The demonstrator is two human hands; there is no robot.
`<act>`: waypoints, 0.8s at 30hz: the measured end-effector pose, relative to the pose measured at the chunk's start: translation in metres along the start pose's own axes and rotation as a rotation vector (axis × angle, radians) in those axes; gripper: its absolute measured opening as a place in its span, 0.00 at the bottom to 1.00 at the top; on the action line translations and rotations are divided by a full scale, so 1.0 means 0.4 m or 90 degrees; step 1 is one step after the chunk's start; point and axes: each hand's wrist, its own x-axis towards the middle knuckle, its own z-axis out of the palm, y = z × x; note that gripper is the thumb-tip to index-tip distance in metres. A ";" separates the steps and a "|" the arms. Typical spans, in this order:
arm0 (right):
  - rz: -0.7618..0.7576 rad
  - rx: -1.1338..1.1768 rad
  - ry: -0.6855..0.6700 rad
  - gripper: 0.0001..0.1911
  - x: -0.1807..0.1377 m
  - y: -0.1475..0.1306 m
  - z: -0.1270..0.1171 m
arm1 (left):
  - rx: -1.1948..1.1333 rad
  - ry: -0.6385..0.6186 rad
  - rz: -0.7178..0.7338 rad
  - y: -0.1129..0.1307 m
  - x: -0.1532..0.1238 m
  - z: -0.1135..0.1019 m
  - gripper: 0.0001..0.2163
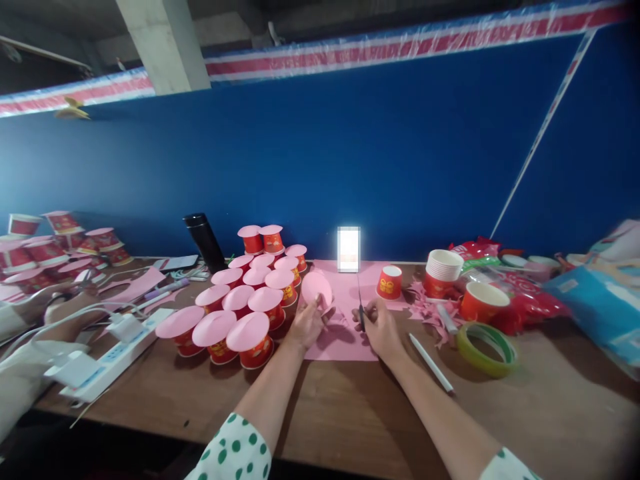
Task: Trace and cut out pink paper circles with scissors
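Note:
My left hand (pixel 306 325) pinches a round pink paper disc (pixel 317 289) and holds it upright above a pink paper sheet (pixel 345 313) on the table. My right hand (pixel 379 325) is closed round a pair of scissors (pixel 360 301), whose blades point away from me over the sheet. Left of my left hand stand several red paper cups capped with pink discs (pixel 250 313). A single open red cup (pixel 389 282) stands past the scissors.
A white pen (pixel 431 362) and a green tape roll (pixel 486 348) lie to the right, near a stack of cups (pixel 443 272) and pink scraps (pixel 433 310). A lit phone (pixel 349 249) leans on the blue wall. A black flask (pixel 205 240), a power strip (pixel 113 350) and another person's arm (pixel 30 313) are at left.

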 end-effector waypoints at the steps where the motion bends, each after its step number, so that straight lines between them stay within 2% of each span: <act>1: 0.000 0.000 0.001 0.22 0.000 0.000 0.001 | 0.013 -0.002 -0.014 -0.002 -0.003 0.002 0.06; 5: -0.009 0.041 -0.048 0.21 -0.004 -0.013 0.011 | 0.069 -0.016 -0.026 -0.013 -0.013 0.012 0.08; 12: 0.120 0.185 -0.212 0.20 -0.035 -0.036 0.044 | 0.166 -0.082 -0.132 -0.025 -0.034 0.025 0.17; 18: 0.180 0.185 -0.239 0.20 -0.031 -0.027 0.040 | 0.155 -0.173 -0.160 -0.026 -0.021 0.008 0.19; 24: 0.214 0.188 -0.231 0.19 -0.040 -0.043 0.044 | 0.153 -0.176 -0.175 -0.033 -0.007 0.007 0.16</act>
